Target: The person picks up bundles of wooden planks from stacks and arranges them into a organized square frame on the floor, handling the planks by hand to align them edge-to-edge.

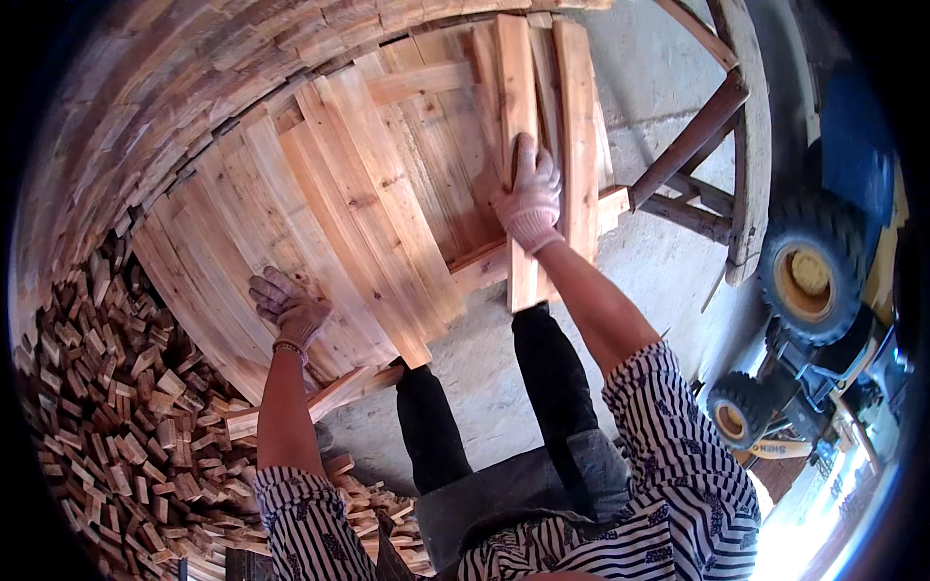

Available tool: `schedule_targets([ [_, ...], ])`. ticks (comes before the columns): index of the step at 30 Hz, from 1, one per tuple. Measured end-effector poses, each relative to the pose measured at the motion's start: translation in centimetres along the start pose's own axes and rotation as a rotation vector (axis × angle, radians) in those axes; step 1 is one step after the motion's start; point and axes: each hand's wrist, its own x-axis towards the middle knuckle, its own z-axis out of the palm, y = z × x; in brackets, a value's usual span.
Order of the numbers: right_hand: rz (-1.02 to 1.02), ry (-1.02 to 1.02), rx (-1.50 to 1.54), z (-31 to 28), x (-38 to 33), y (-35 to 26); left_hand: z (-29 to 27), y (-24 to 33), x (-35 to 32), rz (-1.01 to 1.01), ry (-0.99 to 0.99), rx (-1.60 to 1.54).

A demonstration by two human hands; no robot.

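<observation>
My right hand (530,198), in a pale work glove, closes round a narrow wooden plank (518,82) that stands out over the boards beneath. My left hand (293,312), also gloved, lies with fingers stretched out on a row of wooden boards (237,218) set side by side. Several loose planks (373,184) lie across the middle of the row. Right of the held plank is another long plank (578,116). Crosspieces run beneath the boards; one wooden rail (480,271) shows in the gap between my hands.
Stacked wood pieces (184,73) form a wall along the far left. A heap of small wood offcuts (136,397) fills the lower left. A wooden frame (751,145) stands at the right, and beyond it is a wheeled vehicle (812,276). Concrete floor (649,281) lies between.
</observation>
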Motion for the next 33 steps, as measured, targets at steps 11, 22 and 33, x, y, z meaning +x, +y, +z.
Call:
schedule_targets([
  [11,-0.255,-0.132,0.153,4.5,-10.7,-13.4,5.6,-1.9,1.1,0.133,0.501,0.057],
  [22,-0.083,-0.037,-0.054,-1.1,-2.6,-0.8,-0.8,0.7,0.1,-0.048,-0.208,0.130],
  [33,-0.043,-0.078,0.123,1.1,-3.1,-2.4,-2.1,1.4,0.5,-0.023,-0.203,0.014],
])
